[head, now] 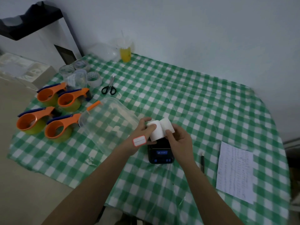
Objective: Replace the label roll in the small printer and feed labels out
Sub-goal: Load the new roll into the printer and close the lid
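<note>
A small black printer (160, 154) with a lit blue display lies on the green checked tablecloth near the table's front. Just above its far end I hold two white label rolls side by side. My left hand (144, 130) grips the left label roll (156, 132), thumb across its front. My right hand (177, 138) holds the right label roll (167, 125), which touches the left one. A red-edged blank label (139, 140) is stuck on the back of my left hand. The printer's far end is hidden by the rolls and hands.
An upturned clear plastic container (108, 119) lies left of the printer. Several orange tape dispensers (53, 114) sit at the far left, black-handled scissors (109, 88) behind them. A pen (202, 161) and a printed sheet (233, 171) lie to the right. A yellow cup (125, 53) stands by the wall.
</note>
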Motion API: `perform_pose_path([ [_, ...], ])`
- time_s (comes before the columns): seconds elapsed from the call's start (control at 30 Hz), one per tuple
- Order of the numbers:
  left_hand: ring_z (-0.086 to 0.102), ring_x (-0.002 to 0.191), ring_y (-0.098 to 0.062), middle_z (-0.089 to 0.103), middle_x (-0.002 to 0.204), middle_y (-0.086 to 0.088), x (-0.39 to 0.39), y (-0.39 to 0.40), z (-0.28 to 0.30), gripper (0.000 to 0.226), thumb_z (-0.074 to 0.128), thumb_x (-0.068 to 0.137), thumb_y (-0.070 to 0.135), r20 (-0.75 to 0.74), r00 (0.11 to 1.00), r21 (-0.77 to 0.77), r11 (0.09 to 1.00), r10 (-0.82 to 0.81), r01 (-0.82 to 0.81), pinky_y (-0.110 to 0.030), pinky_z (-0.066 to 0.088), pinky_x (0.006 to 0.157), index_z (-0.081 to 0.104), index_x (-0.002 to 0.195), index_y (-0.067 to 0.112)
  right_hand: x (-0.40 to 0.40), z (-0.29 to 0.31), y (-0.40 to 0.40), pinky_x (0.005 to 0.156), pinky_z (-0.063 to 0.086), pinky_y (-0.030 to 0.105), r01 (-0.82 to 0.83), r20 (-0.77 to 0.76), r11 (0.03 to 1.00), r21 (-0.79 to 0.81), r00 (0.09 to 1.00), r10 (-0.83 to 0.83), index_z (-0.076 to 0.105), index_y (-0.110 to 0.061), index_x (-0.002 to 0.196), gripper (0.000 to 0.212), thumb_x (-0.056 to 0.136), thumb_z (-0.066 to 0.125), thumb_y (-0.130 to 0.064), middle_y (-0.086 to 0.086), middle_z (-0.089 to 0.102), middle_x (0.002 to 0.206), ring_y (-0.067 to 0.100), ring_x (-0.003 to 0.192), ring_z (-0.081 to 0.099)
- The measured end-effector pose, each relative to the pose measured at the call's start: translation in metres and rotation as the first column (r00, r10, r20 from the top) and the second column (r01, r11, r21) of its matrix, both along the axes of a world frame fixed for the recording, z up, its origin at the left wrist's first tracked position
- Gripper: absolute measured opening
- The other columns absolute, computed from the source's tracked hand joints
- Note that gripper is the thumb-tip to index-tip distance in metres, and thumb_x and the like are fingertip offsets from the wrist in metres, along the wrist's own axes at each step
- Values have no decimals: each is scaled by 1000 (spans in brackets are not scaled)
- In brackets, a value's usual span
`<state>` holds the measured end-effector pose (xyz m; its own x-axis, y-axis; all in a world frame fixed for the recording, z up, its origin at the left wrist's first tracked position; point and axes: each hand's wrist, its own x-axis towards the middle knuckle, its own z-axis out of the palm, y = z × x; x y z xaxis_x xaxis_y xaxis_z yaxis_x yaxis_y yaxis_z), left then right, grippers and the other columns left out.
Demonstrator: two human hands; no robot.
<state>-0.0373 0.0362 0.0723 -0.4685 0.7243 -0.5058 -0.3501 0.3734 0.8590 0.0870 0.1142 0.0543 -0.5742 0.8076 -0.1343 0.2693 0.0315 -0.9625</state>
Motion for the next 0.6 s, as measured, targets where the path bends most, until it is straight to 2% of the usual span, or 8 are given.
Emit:
perform_pose_path([
  [0.07, 56, 86, -12, 47, 108, -2, 0, 4, -4, 37, 45, 95, 22, -13, 1000, -18, 1000, 9, -9, -28, 57, 68, 34, 130, 18, 7, -1, 5, 72, 56, 19, -96, 13, 992, 87, 995, 95, 51, -33, 125, 43, 89, 55, -10, -18, 61, 101, 6, 87, 65],
  [0.13, 57, 79, -11, 52, 99, -1, -3, 7, -7, 31, 47, 94, 25, -13, 1000, -42, 999, 22, -23, -24, 55, 62, 37, 123, 18, 13, -1, 12, 82, 53, 19, -287, 52, 931, 225, 958, 282, 47, -31, 129, 52, 86, 54, -3, -13, 59, 110, 6, 97, 61],
  [0.2, 58, 77, -13, 55, 97, -3, -5, 10, -10, 29, 49, 94, 27, -5, 1000, -75, 997, 18, -18, -26, 52, 64, 39, 119, 17, 17, -2, 18, 90, 48, 22, -446, 180, 824, 350, 895, 408, 52, -24, 125, 52, 79, 54, 0, -4, 58, 114, 7, 102, 55],
  [0.23, 57, 76, -14, 55, 96, -4, -6, 11, -12, 28, 50, 93, 28, -5, 1000, -91, 996, 4, -4, -27, 51, 64, 40, 116, 17, 17, -1, 21, 89, 47, 25, -485, 254, 771, 413, 874, 414, 55, -20, 121, 48, 78, 56, 0, -1, 57, 114, 7, 102, 52],
  [0.33, 56, 76, -12, 57, 91, -2, -8, 13, -16, 24, 53, 91, 31, -28, 997, -118, 991, -71, 68, -25, 47, 64, 45, 109, 17, 13, -5, 32, 79, 43, 26, -448, 324, 612, 652, 894, 310, 67, -16, 97, 24, 74, 72, -9, 8, 57, 105, 12, 97, 43],
  [0.4, 54, 74, -10, 57, 88, 0, -10, 13, -18, 22, 54, 90, 31, -76, 982, -142, 977, -174, 162, -22, 43, 61, 49, 107, 17, 10, -6, 41, 85, 38, 27, -449, 328, 599, 663, 894, 307, 70, -16, 83, 14, 72, 77, -16, 9, 57, 113, 15, 105, 40],
  [0.5, 53, 67, -6, 57, 83, 4, -10, 12, -22, 11, 57, 89, 28, -105, 953, -131, 954, -285, 270, -14, 42, 53, 55, 97, 19, 9, -5, 50, 100, 38, 34, -535, 306, 660, 528, 844, 440, 71, -15, 78, 9, 71, 77, -15, 3, 58, 127, 20, 123, 44],
  [0.6, 53, 62, 0, 58, 79, 7, -10, 11, -25, 9, 56, 91, 25, -71, 952, -124, 949, -298, 288, -5, 41, 44, 59, 94, 18, 9, -8, 50, 100, 44, 38, -549, 275, 730, 407, 836, 475, 72, -15, 77, 10, 70, 77, -11, 0, 65, 120, 16, 117, 55],
])
